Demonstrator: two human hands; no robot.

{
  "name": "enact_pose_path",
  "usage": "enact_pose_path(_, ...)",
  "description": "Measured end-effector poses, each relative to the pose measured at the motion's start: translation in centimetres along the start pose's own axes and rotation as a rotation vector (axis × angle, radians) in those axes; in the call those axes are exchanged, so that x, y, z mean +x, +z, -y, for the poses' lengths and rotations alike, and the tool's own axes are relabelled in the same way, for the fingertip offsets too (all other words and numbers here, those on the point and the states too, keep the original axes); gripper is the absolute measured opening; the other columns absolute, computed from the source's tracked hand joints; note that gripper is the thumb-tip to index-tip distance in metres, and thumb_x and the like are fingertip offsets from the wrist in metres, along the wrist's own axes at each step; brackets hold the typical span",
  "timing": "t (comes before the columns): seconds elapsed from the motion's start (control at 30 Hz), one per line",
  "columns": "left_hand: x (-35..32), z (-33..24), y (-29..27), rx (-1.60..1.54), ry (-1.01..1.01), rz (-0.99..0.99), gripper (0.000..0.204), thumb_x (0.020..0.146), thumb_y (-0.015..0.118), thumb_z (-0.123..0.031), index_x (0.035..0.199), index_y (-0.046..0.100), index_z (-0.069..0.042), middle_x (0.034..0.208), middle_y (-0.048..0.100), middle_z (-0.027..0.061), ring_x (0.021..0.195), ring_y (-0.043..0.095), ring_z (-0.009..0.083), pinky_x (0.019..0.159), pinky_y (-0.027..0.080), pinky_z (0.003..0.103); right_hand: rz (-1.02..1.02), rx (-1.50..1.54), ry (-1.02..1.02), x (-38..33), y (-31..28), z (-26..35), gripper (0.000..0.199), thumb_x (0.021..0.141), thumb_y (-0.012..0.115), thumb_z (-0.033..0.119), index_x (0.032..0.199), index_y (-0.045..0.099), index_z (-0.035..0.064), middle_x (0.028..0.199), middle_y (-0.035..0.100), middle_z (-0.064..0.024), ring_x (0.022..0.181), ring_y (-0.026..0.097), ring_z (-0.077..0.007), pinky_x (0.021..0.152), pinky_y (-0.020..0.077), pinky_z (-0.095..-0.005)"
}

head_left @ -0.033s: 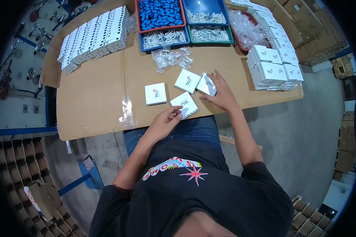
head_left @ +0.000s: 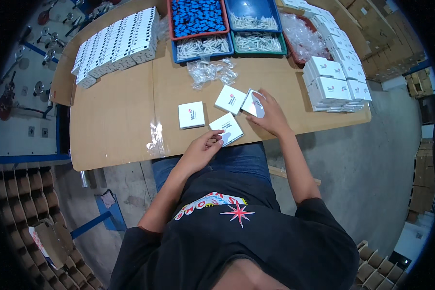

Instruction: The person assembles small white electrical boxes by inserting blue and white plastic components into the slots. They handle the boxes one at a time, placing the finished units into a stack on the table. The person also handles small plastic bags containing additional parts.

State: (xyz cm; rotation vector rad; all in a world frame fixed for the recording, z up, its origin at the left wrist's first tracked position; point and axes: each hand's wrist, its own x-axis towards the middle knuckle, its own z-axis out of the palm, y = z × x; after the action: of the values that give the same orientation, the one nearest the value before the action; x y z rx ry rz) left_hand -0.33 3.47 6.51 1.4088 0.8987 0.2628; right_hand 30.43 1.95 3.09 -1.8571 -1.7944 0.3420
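Four small flat white boxes lie in front of me on a cardboard-covered table. My left hand, its fingers curled, holds the lower left corner of the nearest white box. My right hand spans the rightmost white box, with thumb and fingers at its edges. That box touches or nearly touches another white box to its left. A separate white box lies further left, apart from both hands. My palms hide the grip itself.
Clear plastic bags lie beyond the boxes. Behind them stand a red tray of blue pieces and trays of white plugs. White boxes are stacked at right; rows of white cartons stand at left.
My right hand's fingers have drawn in slightly against the rightmost box. The whole view has shifted a little; my left hand and the other boxes keep their places.
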Motion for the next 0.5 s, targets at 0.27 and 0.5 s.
enact_pose_path(0.27,-0.2,0.4,-1.0,-0.432,-0.041,0.004,0.053,0.107,0.049,-0.038,0.149,0.045,-0.006,0.129,0.063,0.0153,0.111,0.065,0.0215,0.094,0.054,0.036,0.058,0.544,0.168,-1.3,-1.1,1.1,0.075,0.075,0.087,0.018,0.142,0.054,0.0067,0.136,0.059,-0.0115,0.125,0.057,-0.0252,0.106,0.0445,-0.0375)
enact_pose_path(0.5,0.9,-3.9,1.5,-0.943,-0.221,0.239,0.071,0.104,0.033,-0.065,0.151,0.038,-0.012,0.129,0.061,0.0157,0.111,0.066,0.0270,0.093,0.056,0.044,0.270,1.014,0.103,-3.8,-0.3,9.0,0.074,0.075,0.088,0.012,0.141,0.056,0.0038,0.138,0.059,-0.0085,0.125,0.057,-0.0189,0.105,0.0459,-0.0357)
